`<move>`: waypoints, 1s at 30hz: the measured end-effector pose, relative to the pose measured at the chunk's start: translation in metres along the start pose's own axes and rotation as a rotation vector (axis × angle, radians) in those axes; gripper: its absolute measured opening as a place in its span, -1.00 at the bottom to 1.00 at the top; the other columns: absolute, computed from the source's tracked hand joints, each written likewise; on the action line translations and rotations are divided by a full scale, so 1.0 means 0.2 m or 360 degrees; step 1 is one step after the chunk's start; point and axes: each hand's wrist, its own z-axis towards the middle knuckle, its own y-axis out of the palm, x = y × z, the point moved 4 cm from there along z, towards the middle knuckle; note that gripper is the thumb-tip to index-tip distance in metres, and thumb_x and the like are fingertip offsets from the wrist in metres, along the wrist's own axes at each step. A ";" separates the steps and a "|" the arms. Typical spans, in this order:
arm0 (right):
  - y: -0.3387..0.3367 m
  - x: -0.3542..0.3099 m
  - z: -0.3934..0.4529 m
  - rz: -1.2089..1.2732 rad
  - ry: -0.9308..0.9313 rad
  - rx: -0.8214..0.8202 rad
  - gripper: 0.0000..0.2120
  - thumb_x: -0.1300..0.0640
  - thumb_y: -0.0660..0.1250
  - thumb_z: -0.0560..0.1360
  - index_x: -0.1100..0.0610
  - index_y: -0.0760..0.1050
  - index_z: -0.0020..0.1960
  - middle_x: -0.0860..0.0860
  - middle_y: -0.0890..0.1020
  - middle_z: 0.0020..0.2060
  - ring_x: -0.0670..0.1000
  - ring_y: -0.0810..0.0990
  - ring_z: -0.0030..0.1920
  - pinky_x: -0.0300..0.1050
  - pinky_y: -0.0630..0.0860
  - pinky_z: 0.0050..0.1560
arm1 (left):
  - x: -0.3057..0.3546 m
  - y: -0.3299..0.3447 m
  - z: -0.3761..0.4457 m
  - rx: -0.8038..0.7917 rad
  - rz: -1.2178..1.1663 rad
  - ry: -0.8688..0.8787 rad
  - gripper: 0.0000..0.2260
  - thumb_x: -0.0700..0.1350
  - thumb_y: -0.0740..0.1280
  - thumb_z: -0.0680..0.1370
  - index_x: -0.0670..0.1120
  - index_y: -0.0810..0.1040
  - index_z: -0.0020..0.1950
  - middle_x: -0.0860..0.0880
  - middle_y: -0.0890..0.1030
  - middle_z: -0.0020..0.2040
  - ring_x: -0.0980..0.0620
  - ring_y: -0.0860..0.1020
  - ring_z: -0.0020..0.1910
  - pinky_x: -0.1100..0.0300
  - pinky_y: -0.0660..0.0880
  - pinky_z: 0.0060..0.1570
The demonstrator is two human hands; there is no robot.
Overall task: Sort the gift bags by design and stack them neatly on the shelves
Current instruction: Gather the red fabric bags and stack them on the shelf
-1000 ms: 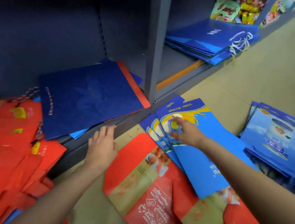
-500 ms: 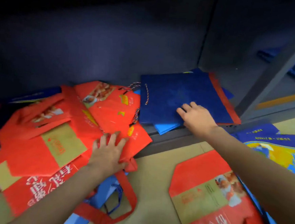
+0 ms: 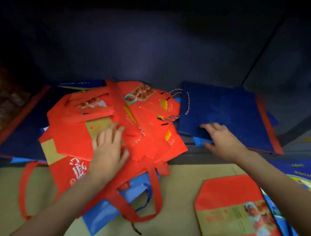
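A messy pile of red gift bags point(image 3: 87, 123) spills off the bottom shelf onto the floor. My left hand point(image 3: 109, 147) lies flat on top of this pile, fingers spread. To the right on the shelf lies a dark blue gift bag point(image 3: 231, 112) with a red side strip and a cord handle. My right hand point(image 3: 222, 138) has its fingers on top of that bag's near edge and its thumb below, by a lighter blue bag point(image 3: 199, 141) that peeks out beneath. Another red bag point(image 3: 232, 215) lies flat on the floor at lower right.
Bright blue bags point(image 3: 102, 214) stick out from under the red pile on the tan floor point(image 3: 178, 198). More blue printed bags point(image 3: 302, 176) lie at the right edge. A dark blue bag with a red strip point(image 3: 20, 118) sits at the shelf's left. The shelf upright point(image 3: 264, 52) stands at right.
My view has swung left from the floor bags to the shelf. My right hand left the blue floor bags and reached the dark blue bag. My left hand moved onto the red pile.
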 end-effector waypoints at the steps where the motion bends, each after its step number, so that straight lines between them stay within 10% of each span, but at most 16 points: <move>1: 0.01 -0.11 0.03 0.0263 -0.0097 -0.0001 -0.38 0.04 0.34 0.48 0.11 0.17 0.46 0.11 0.32 0.35 0.15 0.32 0.33 0.00 0.28 0.34 | -0.08 -0.03 -0.01 0.0007 -0.0032 -0.0146 -0.50 -0.06 0.30 0.39 -0.17 0.38 0.31 -0.22 0.41 0.30 -0.15 0.32 0.27 -0.21 0.28 0.23; 7: 0.07 -0.92 0.28 0.0777 -0.0490 -0.0082 -0.11 -0.16 0.44 0.35 0.08 0.05 0.50 0.14 0.19 0.43 0.17 0.19 0.43 0.01 0.15 0.44 | -0.43 -0.07 -0.09 -0.0666 0.0095 -0.0316 -0.32 0.22 0.00 0.44 -0.06 0.19 0.50 -0.10 0.17 0.51 -0.09 0.14 0.49 -0.05 0.11 0.39; 12: 0.04 -1.19 0.38 0.0256 -0.0169 0.0037 -0.31 0.08 0.34 0.46 0.07 0.07 0.48 0.23 0.34 0.34 0.26 0.37 0.30 0.08 0.37 0.23 | -0.47 -0.04 -0.13 -0.0874 0.0234 -0.0236 -0.45 0.14 0.09 0.60 0.07 -0.01 0.54 -0.02 -0.04 0.56 -0.03 -0.04 0.53 0.04 0.03 0.44; 16: -0.17 -0.91 0.44 0.1382 0.0198 0.0493 -0.60 0.36 0.26 0.44 0.14 0.47 0.24 0.11 0.61 0.04 0.15 0.56 0.13 -0.04 0.47 0.14 | -0.52 -0.05 -0.11 -0.0949 0.0286 -0.0314 -0.45 0.12 0.08 0.61 0.08 -0.05 0.54 -0.04 -0.08 0.56 -0.12 -0.07 0.53 -0.06 0.04 0.42; 20: -0.31 -0.55 0.38 0.2337 0.0501 0.0965 -0.66 0.40 0.27 0.42 -0.04 0.44 -0.05 -0.05 0.55 -0.20 0.03 0.54 -0.10 -0.10 0.50 -0.12 | -0.58 -0.08 0.01 -0.0788 0.0126 -0.0608 -0.40 0.10 0.14 0.59 0.06 -0.07 0.55 -0.11 -0.09 0.55 -0.21 -0.09 0.51 -0.17 0.03 0.41; 23: -0.30 -0.34 0.30 0.2436 0.0631 0.1193 -0.58 0.38 0.24 0.44 -0.10 0.32 0.07 -0.06 0.55 -0.18 -0.02 0.52 -0.16 -0.12 0.47 -0.14 | -0.48 -0.08 0.09 -0.0639 0.0114 -0.0427 -0.38 0.11 0.16 0.58 0.02 -0.05 0.55 -0.08 -0.06 0.55 -0.12 -0.10 0.52 -0.14 0.00 0.43; 30: -0.28 -0.06 0.05 0.2403 0.0897 0.1446 -0.57 0.43 0.12 0.38 -0.06 0.53 -0.10 0.09 0.58 -0.01 -0.02 0.50 -0.17 -0.18 0.45 -0.21 | -0.10 0.13 0.09 -0.1251 0.0218 0.0060 -0.20 0.25 0.25 0.49 0.12 -0.19 0.53 -0.09 -0.26 0.53 -0.26 -0.30 0.47 -0.33 -0.16 0.36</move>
